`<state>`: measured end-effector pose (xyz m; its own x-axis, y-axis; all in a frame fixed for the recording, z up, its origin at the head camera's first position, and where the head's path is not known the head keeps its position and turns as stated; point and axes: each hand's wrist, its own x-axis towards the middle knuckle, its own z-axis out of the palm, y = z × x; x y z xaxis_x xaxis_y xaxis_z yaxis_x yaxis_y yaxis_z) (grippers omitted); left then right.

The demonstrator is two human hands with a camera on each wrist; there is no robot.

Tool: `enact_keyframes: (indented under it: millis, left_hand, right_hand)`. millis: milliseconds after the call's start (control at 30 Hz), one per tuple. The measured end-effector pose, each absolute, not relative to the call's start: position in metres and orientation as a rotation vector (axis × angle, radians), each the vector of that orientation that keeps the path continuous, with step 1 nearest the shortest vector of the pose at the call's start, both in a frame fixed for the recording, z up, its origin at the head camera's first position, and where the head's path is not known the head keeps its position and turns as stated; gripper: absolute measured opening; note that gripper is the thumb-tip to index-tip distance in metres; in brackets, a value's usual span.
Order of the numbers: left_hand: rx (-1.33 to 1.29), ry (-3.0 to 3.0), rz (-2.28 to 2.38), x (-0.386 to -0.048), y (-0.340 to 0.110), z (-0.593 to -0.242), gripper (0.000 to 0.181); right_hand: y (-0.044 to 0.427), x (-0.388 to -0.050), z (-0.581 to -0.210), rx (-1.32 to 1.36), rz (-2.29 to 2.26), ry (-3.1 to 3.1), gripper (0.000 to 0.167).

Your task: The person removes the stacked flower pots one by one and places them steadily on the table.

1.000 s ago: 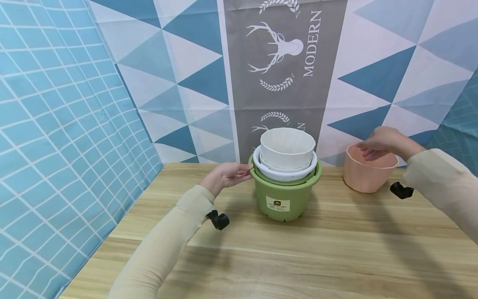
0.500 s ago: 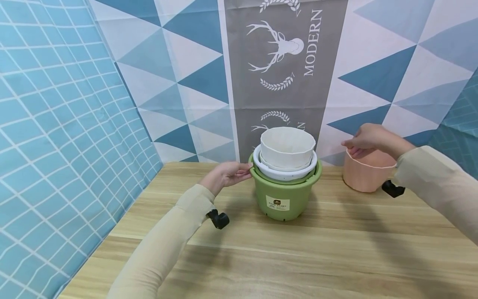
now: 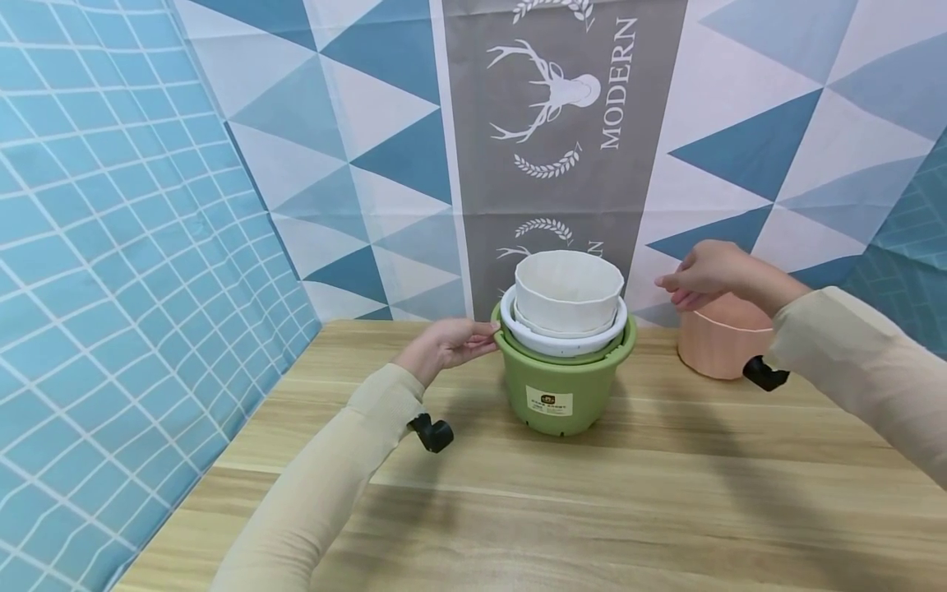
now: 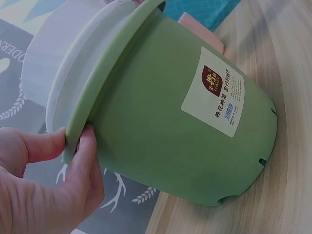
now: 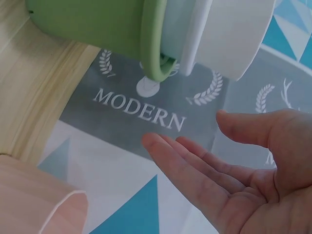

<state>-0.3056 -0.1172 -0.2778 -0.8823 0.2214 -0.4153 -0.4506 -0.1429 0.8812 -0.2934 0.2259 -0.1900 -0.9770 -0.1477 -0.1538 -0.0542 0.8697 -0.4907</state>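
Note:
A green flowerpot [image 3: 558, 395] with a paper label stands upright on the wooden table, and several pots are nested in it. Inside sits a white pot with a rounded rim [image 3: 565, 345], and a white fluted pot [image 3: 570, 292] rises at the top. My left hand [image 3: 451, 349] pinches the green pot's rim between thumb and fingers, as the left wrist view shows closely. My right hand [image 3: 713, 275], fingers extended and holding nothing, hovers in the air between the stack and a pink fluted pot [image 3: 721, 345]. It hides part of the pink pot's rim.
The wooden table [image 3: 518, 526] runs up to a patterned backdrop [image 3: 392, 164] behind the pots. A blue tiled-print sheet [image 3: 111, 247] hangs along the left side. A black wrist camera [image 3: 432, 434] sits under the left sleeve.
My right hand has come up out of the pink pot's opening and moved left toward the stack. The pink pot stays in place. My left hand keeps its hold on the green rim.

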Motion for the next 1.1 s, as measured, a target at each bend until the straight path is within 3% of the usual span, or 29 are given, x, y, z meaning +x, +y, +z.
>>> enact_keyframes:
  millis: [1100]
  left_hand:
    - [-0.254, 1.711, 2.093, -0.303, -0.115, -0.279, 0.044]
  right_hand:
    - [0.189, -0.286, -0.174, -0.22, -0.758, 2.831, 0.048]
